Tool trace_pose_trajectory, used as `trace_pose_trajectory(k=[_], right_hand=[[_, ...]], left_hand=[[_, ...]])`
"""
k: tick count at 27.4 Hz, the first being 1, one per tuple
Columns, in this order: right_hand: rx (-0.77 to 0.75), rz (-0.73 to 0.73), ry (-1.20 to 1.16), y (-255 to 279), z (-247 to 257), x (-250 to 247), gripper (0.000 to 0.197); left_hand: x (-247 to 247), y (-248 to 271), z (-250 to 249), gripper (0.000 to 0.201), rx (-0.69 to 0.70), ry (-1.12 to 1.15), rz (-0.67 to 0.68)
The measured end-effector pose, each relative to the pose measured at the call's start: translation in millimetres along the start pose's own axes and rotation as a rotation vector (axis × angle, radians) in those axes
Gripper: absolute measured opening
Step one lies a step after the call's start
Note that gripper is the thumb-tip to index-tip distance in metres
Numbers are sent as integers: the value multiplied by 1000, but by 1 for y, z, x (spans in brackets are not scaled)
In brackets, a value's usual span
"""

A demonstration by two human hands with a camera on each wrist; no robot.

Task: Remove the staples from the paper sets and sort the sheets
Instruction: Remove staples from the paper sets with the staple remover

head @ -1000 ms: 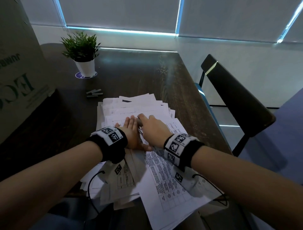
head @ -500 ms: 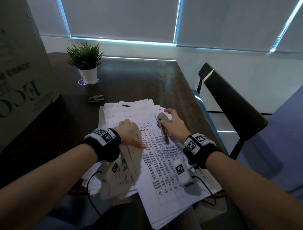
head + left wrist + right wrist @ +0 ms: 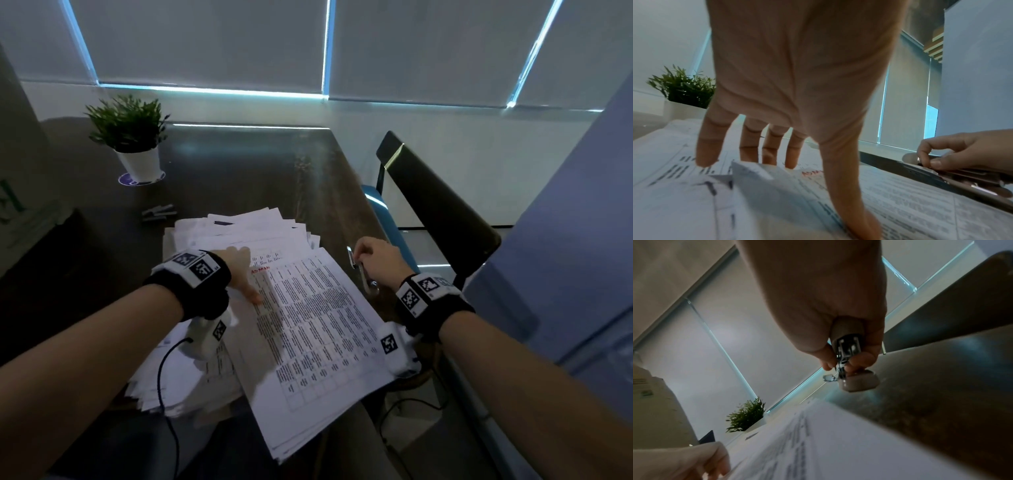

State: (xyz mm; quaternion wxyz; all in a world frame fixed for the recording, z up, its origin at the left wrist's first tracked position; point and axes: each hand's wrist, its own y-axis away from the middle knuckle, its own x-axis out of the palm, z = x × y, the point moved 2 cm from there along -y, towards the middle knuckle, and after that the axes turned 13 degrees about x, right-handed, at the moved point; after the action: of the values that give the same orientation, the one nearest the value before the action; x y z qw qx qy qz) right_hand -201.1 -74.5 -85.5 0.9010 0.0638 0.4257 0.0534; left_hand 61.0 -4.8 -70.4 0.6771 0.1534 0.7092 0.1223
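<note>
Right hand (image 3: 375, 262) off the right edge of the loose pile of white printed paper sheets (image 3: 301, 315), fingers (image 3: 935, 163) curled round a slim beige-and-metal staple remover (image 3: 359, 270), its long axis roughly along that edge, low over the dark wooden desk (image 3: 239, 171). Left hand (image 3: 239, 270) nearer the pile, flat on its top sheet, fingers (image 3: 707, 155) straight and spread, gripping nothing. Cannot tell where any remaining staple sits. Next, probably: tool back leftward onto the pile. Beyond the pile, a small green potted plant in a white pot (image 3: 132, 137).
</note>
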Motion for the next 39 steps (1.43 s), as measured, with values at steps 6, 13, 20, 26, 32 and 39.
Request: trace_pose_trajectory(k=[6,13,20,26,32,39], right_hand=[[50,-14,112,-1,-18,-13,33],[146,57,168,-4,-29,-16,33],[176,119,149,-3,-28,-29,47],[211,60,-376,1,-2,-27,40],[243,478,-980,10,64,-3,12],[365,419,-955,15,67,60,23]], left_hand=[[-5,-6,-3,87,6,52,11],[-6,-12,3,61,53,191,50],[-11,-2,30,64,-80,88,166],[-8,5,35,43,-58,119,175],[-10,2,36,29,-41,346,-115],[2,16,39,34,-52,1589,-430]])
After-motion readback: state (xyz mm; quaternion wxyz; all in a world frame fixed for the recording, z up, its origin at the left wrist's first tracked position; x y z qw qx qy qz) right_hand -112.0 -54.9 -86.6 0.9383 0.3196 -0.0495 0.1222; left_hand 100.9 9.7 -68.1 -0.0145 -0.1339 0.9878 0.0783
